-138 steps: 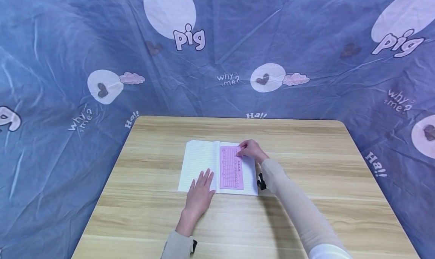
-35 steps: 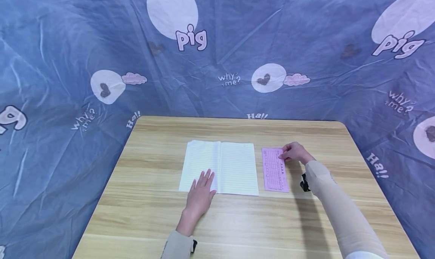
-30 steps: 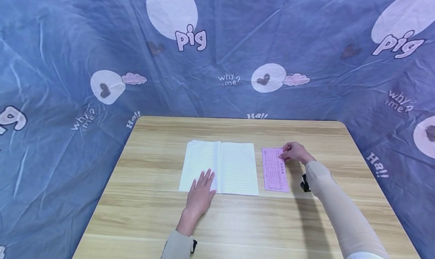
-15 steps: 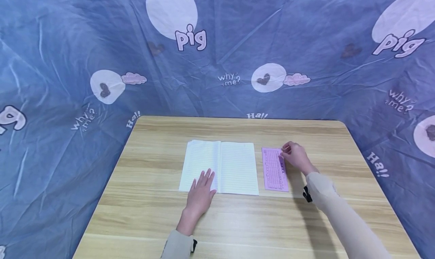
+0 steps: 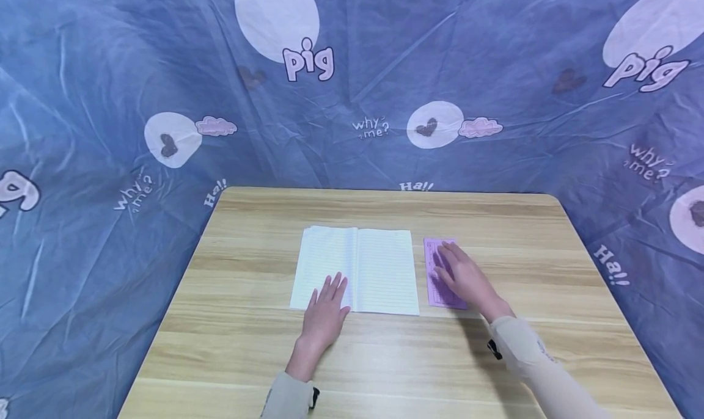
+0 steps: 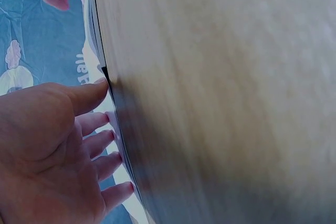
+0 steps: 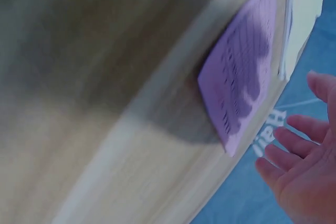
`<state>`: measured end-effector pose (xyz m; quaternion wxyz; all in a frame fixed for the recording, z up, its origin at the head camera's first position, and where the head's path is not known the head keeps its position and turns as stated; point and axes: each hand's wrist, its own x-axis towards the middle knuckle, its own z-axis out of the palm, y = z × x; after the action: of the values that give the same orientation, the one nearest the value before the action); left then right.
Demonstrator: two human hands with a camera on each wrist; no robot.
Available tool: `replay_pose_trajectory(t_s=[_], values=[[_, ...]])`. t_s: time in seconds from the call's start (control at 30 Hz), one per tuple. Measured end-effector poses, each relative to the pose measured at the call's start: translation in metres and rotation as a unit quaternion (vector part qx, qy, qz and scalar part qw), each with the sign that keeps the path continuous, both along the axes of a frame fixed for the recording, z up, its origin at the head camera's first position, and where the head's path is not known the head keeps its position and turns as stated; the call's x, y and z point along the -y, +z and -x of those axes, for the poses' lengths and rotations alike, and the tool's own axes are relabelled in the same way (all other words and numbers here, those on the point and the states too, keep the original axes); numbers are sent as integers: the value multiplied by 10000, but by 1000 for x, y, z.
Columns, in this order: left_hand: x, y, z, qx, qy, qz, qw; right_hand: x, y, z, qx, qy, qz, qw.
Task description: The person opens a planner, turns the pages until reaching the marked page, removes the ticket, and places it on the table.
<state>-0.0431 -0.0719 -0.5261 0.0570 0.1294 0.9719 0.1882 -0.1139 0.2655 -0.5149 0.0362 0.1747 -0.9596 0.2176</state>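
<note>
An open lined notebook [image 5: 385, 266] lies flat on the wooden table, its white pages spread. My left hand [image 5: 323, 316] rests on the lower part of its left page, fingers straight and spread. In the left wrist view, the fingertips of that left hand [image 6: 58, 150] meet the notebook's edge. To the right of the notebook lies a pink printed slip [image 5: 434, 284] with a ruled grid. My right hand [image 5: 467, 278] is over the slip and covers its right part. The right wrist view has the right hand [image 7: 310, 156] apart from the pink slip [image 7: 241, 72], fingers loosely extended, holding nothing.
The pale wooden table [image 5: 247, 358] has rounded back corners. A blue cloth [image 5: 352, 89] printed with words, hearts and clouds hangs behind and along both sides. A black strap end [image 5: 495, 349] dangles under the right sleeve.
The pink slip has gone from the notebook's right page to the table on the right, drawn by my right hand. That hand then released it and came nearer. My left hand stayed put.
</note>
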Motion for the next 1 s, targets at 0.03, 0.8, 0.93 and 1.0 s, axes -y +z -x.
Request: replay_pose_trajectory(t_s=[0.03, 0.8, 0.93, 1.0], values=[[0, 0, 0, -3, 2, 5, 10000, 3, 0, -4, -65, 80, -15, 9999], [0, 0, -2, -62, -16, -13, 10000, 54, -30, -81, -186, 919, -10, 9956], [1, -2, -2, -89, -2, 7, 10000, 59, -32, -89, -185, 946, -1, 9953], [1, -2, -2, -80, 1, 6, 10000, 61, -32, -92, -283, 1007, -15, 9945]])
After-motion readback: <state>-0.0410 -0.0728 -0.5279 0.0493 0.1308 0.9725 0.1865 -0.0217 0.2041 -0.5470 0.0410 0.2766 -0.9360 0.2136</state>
